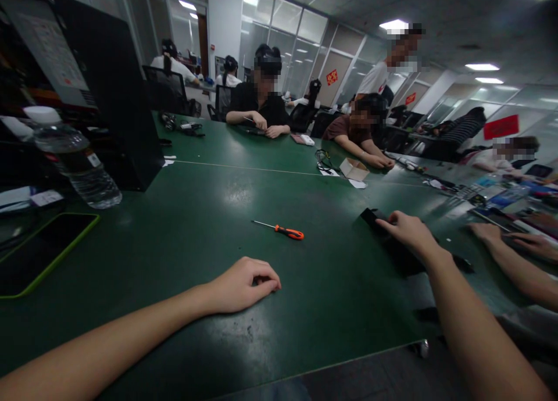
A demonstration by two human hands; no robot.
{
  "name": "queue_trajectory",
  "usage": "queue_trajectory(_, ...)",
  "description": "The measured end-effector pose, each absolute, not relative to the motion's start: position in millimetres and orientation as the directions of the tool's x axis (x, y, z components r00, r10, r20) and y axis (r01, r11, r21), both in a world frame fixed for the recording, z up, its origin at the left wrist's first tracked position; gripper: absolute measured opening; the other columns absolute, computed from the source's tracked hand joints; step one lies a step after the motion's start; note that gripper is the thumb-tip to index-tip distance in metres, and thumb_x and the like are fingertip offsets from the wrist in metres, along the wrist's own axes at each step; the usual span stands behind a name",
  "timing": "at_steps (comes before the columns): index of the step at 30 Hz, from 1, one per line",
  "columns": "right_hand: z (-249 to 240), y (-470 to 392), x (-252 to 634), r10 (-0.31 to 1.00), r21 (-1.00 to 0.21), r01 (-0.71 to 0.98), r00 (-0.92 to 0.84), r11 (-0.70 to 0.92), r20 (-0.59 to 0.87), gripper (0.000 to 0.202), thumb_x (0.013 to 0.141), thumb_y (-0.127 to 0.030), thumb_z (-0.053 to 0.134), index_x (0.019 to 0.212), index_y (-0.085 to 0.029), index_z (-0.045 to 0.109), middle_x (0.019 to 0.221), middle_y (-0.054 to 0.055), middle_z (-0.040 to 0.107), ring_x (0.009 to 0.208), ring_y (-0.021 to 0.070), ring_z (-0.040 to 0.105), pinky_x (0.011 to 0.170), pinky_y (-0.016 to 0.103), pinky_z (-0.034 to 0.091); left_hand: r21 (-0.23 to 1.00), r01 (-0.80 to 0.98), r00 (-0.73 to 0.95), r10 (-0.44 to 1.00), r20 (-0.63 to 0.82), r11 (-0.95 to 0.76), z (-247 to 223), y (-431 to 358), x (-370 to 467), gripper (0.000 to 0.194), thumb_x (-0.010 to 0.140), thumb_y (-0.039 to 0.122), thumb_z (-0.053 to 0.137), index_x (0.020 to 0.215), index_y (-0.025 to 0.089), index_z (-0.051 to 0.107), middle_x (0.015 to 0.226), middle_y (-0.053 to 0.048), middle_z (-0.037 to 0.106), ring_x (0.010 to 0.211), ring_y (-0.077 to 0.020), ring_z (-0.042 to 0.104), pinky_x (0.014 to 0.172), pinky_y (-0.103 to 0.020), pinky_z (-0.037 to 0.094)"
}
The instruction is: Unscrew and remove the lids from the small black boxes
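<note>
My left hand (246, 285) rests on the green table with its fingers curled in and the thumb close to them. Nothing shows in it. Just beyond lies a screwdriver (289, 232) with an orange and black handle, its thin metal shaft pointing left. At the right, my right hand (407, 232) grips a black flat object (371, 217), thumb along its near side. The fingers on the far side are partly hidden. More dark material extends under my wrist; I cannot tell whether it is the same piece.
The green table (187, 232) has its near edge at the bottom right. On the left are a water bottle (78, 157), a green-rimmed phone (43, 253) and a black case (117, 99). A small open box (354, 169) lies farther back. Another person's hands (488, 235) are close on the right.
</note>
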State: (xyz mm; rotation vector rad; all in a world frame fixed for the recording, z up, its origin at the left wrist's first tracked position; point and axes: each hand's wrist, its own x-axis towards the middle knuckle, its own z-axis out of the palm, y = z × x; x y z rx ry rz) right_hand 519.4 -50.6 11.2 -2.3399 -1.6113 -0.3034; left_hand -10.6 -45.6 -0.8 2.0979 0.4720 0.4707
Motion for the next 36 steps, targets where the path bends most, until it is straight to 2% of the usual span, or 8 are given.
queue_trajectory(5,-1.3,-60.1,466.9,0.926,-0.096,0.96,0.278,-0.262,0.254,0.031,0.082,-0.053,0.06,0.075,-0.024,0.056,0.075,0.009,0.068,0.067,0.0257,0.063,0.06,0.036,0.046,0.851,0.149,0.853,0.501,0.146,-0.503,0.0,-46.6,-9.9,0.022,0.098,0.025,0.057,0.094,0.016,0.077,0.094,-0.007,0.077,0.086,-0.0177,0.07,0.079,-0.027,0.052)
queue_trajectory(9,-5.8,-113.2,398.6,0.962,-0.357,0.934,0.084,0.015,0.26,0.03,0.089,-0.054,0.06,0.088,-0.024,0.056,0.111,0.01,0.073,0.088,0.0261,0.07,0.078,0.039,0.054,0.886,0.161,0.815,0.565,0.13,-0.436,-1.9,-47.3,-9.8,0.022,0.097,0.025,0.059,0.111,0.016,0.072,0.105,-0.008,0.076,0.089,-0.0177,0.07,0.08,-0.028,0.054)
queue_trajectory(13,0.0,-154.8,316.1,0.968,-0.494,0.846,-0.096,0.202,0.231,0.02,0.097,-0.044,0.059,0.091,-0.025,0.055,0.125,0.01,0.07,0.106,0.0251,0.07,0.089,0.039,0.056,0.888,0.155,0.745,0.641,0.183,-0.434,-4.0,-47.4,-12.3,0.058,0.09,0.03,0.071,0.144,0.02,0.051,0.139,-0.013,0.061,0.121,-0.0241,0.061,0.096,-0.036,0.053)
queue_trajectory(17,21.5,-143.3,250.9,0.905,-0.506,0.754,-0.395,0.419,0.16,0.012,0.099,-0.037,0.059,0.1,-0.025,0.057,0.135,0.009,0.066,0.12,0.0225,0.065,0.098,0.037,0.055,0.862,0.179,0.709,0.669,0.221,-0.474,-3.8,-46.9,-15.2,0.076,0.082,0.034,0.081,0.148,0.021,0.044,0.147,-0.014,0.054,0.13,-0.0282,0.056,0.106,-0.042,0.049)
queue_trajectory(20,41.0,-103.8,236.5,0.83,-0.42,0.72,-0.521,0.552,0.197,0.016,0.101,-0.038,0.057,0.104,-0.024,0.065,0.137,0.009,0.064,0.129,0.0237,0.059,0.107,0.041,0.05,0.834,0.213,0.689,0.684,0.242,-0.509,-0.8,-46.0,-16.1,0.062,0.08,0.032,0.082,0.136,0.02,0.057,0.137,-0.012,0.062,0.122,-0.0276,0.061,0.102,-0.04,0.051)
queue_trajectory(25,26.8,-31.1,254.9,0.901,-0.341,0.838,-0.361,0.426,0.239,0.04,0.099,-0.044,0.058,0.129,-0.018,0.062,0.131,0.014,0.064,0.117,0.0263,0.063,0.102,0.043,0.051,0.822,0.217,0.674,0.689,0.264,-0.527,2.4,-42.7,-14.7,0.02,0.089,0.023,0.072,0.108,0.018,0.073,0.11,-0.007,0.074,0.104,-0.0228,0.069,0.096,-0.037,0.051)
queue_trajectory(29,-4.5,-15.5,270.1,0.931,-0.328,0.872,-0.346,0.363,0.111,0.039,0.099,-0.044,0.058,0.124,-0.016,0.067,0.116,0.013,0.069,0.102,0.0248,0.065,0.089,0.037,0.051,0.812,0.18,0.658,0.681,0.32,-0.555,1.6,-41.0,-15.5,0.019,0.099,0.02,0.057,0.106,0.018,0.074,0.109,-0.007,0.075,0.104,-0.0206,0.069,0.096,-0.035,0.052)
queue_trajectory(36,14.3,-33.9,281.2,0.907,-0.678,0.637,-0.085,0.367,0.412,0.025,0.092,-0.042,0.066,0.094,-0.018,0.073,0.092,0.005,0.071,0.084,0.0186,0.065,0.08,0.032,0.049,0.724,0.229,0.723,0.612,0.321,-0.65,0.4,-42.7,-18.7,0.036,0.09,0.032,0.074,0.122,0.018,0.07,0.122,-0.01,0.072,0.112,-0.0247,0.069,0.101,-0.038,0.052)
